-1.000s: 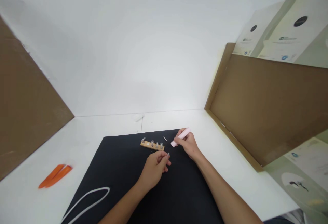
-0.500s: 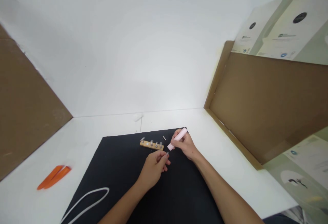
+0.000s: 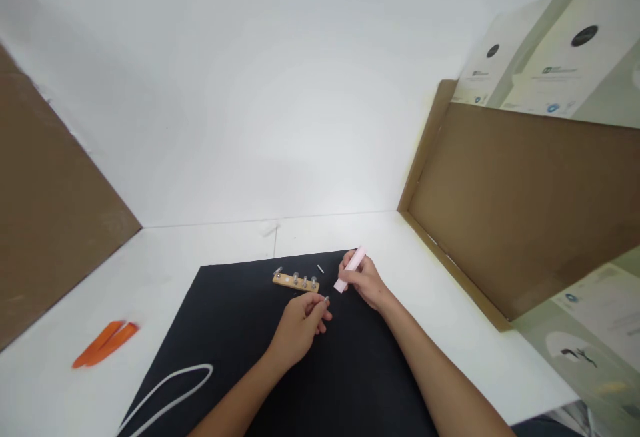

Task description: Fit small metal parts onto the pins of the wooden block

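Observation:
My left hand (image 3: pixel 303 319) pinches a tiny clear-and-metallic piece (image 3: pixel 327 299) between thumb and forefinger; its exact kind is too small to make out. In my right hand (image 3: pixel 361 281) is a pale pink bar-shaped stick (image 3: pixel 352 268), held at a slant with its lower end toward the left hand. Just beyond the left hand lies a narrow wooden strip (image 3: pixel 290 281) bearing several small clear caps with metal parts, and one cap leans at its left end. A short thin white rod (image 3: pixel 321 269) rests behind the strip's right end.
Everything sits on a black mat (image 3: pixel 240 330) over a white table (image 3: pixel 165 257). An orange item (image 3: pixel 105 343) lies at the left, and a white cable loop (image 3: pixel 187 371) crosses the mat's front left. Cardboard panels (image 3: pixel 525 210) stand at both sides, a white wall behind.
My right hand has drawn slightly right with the pink stick, leaving a wider gap to the left hand. The left hand has hardly moved.

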The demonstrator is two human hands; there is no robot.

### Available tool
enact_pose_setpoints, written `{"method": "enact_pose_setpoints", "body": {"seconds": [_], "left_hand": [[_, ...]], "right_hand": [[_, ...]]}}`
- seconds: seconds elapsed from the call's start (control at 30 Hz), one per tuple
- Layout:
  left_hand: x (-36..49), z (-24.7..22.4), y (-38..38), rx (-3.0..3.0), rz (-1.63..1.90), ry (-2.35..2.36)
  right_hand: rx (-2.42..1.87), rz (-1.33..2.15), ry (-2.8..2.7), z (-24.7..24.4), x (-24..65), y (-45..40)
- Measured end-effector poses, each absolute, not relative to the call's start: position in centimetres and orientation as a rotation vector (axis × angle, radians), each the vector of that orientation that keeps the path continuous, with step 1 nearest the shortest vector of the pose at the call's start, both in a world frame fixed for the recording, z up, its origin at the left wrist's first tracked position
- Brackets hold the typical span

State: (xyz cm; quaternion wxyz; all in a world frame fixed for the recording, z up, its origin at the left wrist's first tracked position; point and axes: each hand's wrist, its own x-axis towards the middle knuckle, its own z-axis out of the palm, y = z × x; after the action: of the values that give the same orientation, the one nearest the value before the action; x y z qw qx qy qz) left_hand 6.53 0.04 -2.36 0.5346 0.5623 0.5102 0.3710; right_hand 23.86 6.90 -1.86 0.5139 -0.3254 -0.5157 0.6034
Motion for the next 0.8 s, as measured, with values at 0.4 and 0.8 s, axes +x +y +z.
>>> {"method": "enact_pose_setpoints", "body": {"seconds": [0.4, 0.8], "left_hand": [[6.5, -2.5, 0.0, 1.335, 0.888, 1.217], [6.4, -2.5, 0.0, 1.332, 0.884, 1.208]], "right_hand": [[-0.93, 1.286, -1.204, -2.5, 23.6, 7.5], [-0.695, 1.51, -1.31, -1.7, 23.8, 6.4]]}}
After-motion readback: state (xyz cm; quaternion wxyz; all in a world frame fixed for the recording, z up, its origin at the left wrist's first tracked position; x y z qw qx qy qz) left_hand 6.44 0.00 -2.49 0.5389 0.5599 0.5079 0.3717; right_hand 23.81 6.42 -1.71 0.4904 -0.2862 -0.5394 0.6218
